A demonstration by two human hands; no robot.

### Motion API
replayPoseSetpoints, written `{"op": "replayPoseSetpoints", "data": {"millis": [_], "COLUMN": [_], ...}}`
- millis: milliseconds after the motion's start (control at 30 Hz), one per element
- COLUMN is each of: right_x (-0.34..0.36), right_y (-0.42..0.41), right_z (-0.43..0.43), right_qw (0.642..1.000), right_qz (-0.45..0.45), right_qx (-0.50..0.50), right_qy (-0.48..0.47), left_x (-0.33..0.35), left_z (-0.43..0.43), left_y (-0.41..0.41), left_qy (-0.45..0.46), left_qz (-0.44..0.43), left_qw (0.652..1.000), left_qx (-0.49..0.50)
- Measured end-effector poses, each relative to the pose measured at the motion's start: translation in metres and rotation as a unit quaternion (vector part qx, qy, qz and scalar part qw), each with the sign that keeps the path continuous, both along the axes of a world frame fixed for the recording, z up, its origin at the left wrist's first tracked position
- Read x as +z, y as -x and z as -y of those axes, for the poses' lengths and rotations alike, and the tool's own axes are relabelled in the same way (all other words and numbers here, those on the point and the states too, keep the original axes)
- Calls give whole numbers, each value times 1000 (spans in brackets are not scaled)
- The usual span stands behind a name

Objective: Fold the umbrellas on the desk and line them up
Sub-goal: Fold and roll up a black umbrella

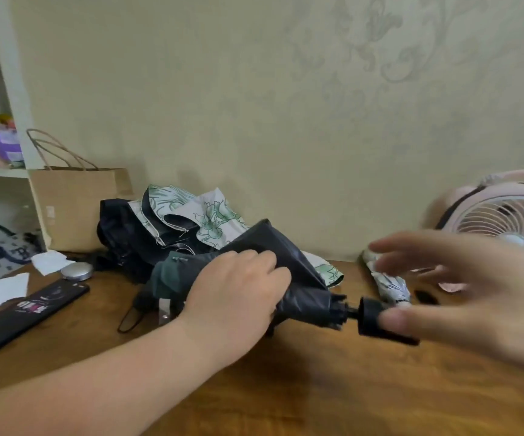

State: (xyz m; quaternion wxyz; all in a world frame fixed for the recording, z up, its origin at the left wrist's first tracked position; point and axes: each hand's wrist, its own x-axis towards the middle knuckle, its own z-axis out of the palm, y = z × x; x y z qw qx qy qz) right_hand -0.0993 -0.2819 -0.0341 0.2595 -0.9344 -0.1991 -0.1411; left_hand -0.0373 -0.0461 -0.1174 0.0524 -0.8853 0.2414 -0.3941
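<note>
Now the left hand (238,294) is clasping the dark grey fabric umbrella (281,247) mid-fold; the right hand (474,294), grip wide, is likely needing its black cylindrical handle (369,313) next.

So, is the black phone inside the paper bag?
No, the black phone lies flat on the wooden desk, in front of the brown paper bag.

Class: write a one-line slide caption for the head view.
Left hand grips a dark umbrella on the desk; right hand at its handle, a rolled floral umbrella behind.
</note>
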Motion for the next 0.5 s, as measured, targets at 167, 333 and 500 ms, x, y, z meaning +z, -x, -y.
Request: {"op": "replayPoseSetpoints", "data": {"millis": [167, 333, 500], "right_x": [-47, -77, -100], "right_y": [-4, -5, -27], "right_z": [-38, -41, -39], "right_qw": [971, 978, 977], "right_qz": [139, 55, 86], "right_qx": [-35, -33, -21], "right_qy": [189, 197, 194], "left_x": [-6, -14, -8], "left_z": [22, 21, 20], "left_y": [12, 24, 12], "left_qy": [-89, -95, -131], "left_qz": [4, -9, -24], "left_qw": [996, 995, 991], "left_qx": [-32, -32, -21]}}
